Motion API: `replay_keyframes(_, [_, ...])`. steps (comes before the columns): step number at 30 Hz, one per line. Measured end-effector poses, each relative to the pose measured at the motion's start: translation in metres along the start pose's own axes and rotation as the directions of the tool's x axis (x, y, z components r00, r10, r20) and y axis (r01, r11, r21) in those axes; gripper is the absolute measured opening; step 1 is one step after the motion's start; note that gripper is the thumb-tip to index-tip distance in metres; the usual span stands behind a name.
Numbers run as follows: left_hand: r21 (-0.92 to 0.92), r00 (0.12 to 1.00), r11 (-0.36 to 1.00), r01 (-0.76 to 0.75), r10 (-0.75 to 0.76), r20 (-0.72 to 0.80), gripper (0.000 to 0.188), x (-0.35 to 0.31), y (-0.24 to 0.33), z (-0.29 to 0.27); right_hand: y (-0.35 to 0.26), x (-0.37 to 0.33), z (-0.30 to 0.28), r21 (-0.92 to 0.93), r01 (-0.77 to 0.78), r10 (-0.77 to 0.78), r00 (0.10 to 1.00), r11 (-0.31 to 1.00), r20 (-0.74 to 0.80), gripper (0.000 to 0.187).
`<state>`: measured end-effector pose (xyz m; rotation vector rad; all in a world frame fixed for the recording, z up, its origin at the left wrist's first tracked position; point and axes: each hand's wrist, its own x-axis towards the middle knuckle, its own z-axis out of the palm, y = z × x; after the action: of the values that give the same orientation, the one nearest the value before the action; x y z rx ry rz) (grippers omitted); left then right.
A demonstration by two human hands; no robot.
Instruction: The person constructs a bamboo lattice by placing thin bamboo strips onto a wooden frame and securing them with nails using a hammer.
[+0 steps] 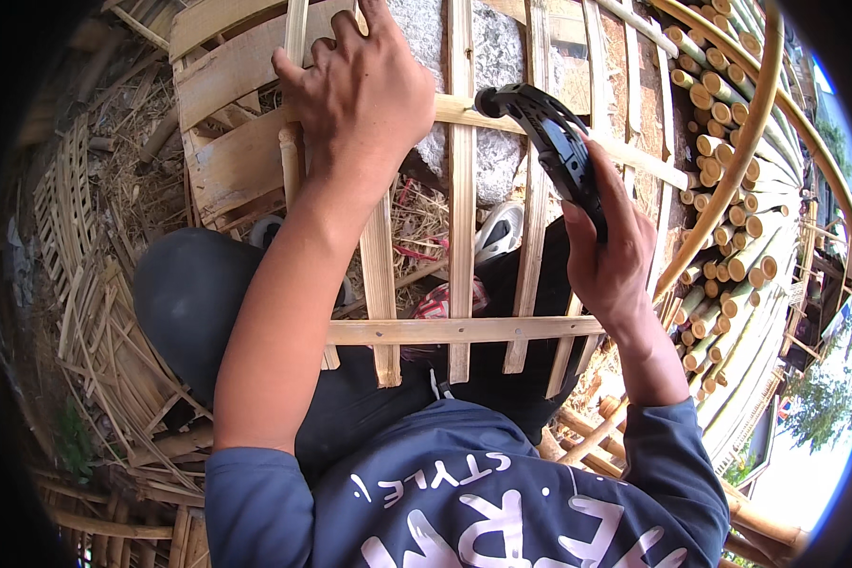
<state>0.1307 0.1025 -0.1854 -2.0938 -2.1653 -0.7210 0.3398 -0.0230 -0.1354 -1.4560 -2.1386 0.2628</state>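
Observation:
A lattice of pale bamboo slats lies in front of me and reaches over my lap. One cross slat near me shows small nail-like dots where it meets the long slats. My left hand rests at the far left of the lattice, its bent fingers closed over a slat; the fingertips are partly hidden. In my right hand is a black multi-tool hammer, gripped by its handle. Its round striking face is close to a farther cross slat, beside a long slat; I cannot tell whether they touch.
A rough grey stone block sits under the lattice. Wide wooden boards lie at the far left. Stacked cut bamboo poles and a curved pole stand at the right. Split bamboo strips heap up at the left, beside my knee.

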Motion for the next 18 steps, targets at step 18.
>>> replay_keyframes(18, [0.001,0.989,1.000,-0.013,0.013,0.146,0.073,0.008,0.003,-0.007,0.014,-0.003,0.006,0.353,0.135,-0.055,0.972,0.926,-0.229,0.046])
